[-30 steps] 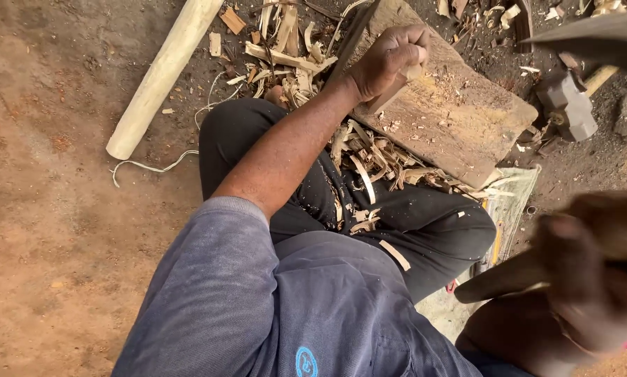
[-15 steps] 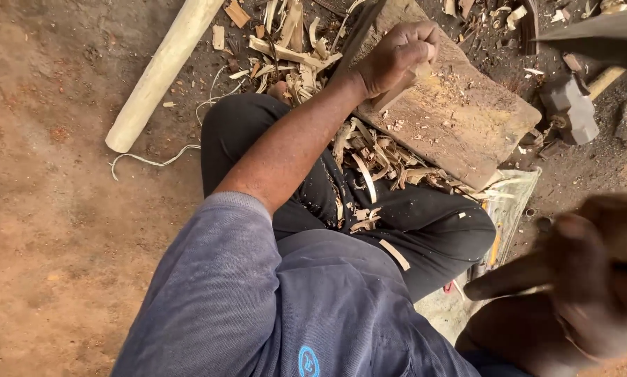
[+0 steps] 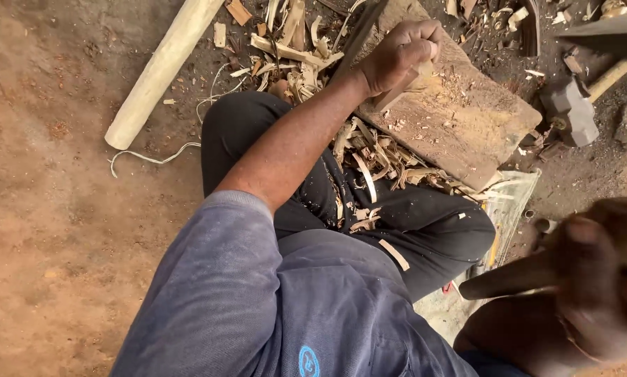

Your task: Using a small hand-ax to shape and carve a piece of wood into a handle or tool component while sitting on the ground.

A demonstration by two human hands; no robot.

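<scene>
My left hand [image 3: 401, 52] is closed tight around a small piece of wood [image 3: 417, 73], pressing it down on the flat wooden block [image 3: 467, 122] that lies on the ground in front of my knees. My right hand [image 3: 593, 279] is raised close to the camera and blurred; it is wrapped around a dark handle [image 3: 509, 278] whose far end I cannot make out, so I cannot say which tool this is. Judging by what lies about, a good deal of cutting is already behind me: pale shavings [image 3: 369, 157] are heaped between the block and my lap, some rest on my black trousers [image 3: 397, 216], and more chips [image 3: 292, 42] are scattered beyond my knee. The piece under my left hand looks rough and mostly hidden by my fingers, so I judge the shaping is not finished, though how much remains I cannot tell. A long pale pole [image 3: 161, 70] lies apart on the red earth to my left, with a thin white cord [image 3: 152, 159] near its end. To the right sits a grey hammer head [image 3: 572, 115]. A flattened whitish sack [image 3: 509, 206] lies under my right leg, with a yellow streak and a red scrap at its edge; I see no readable label anywhere.
</scene>
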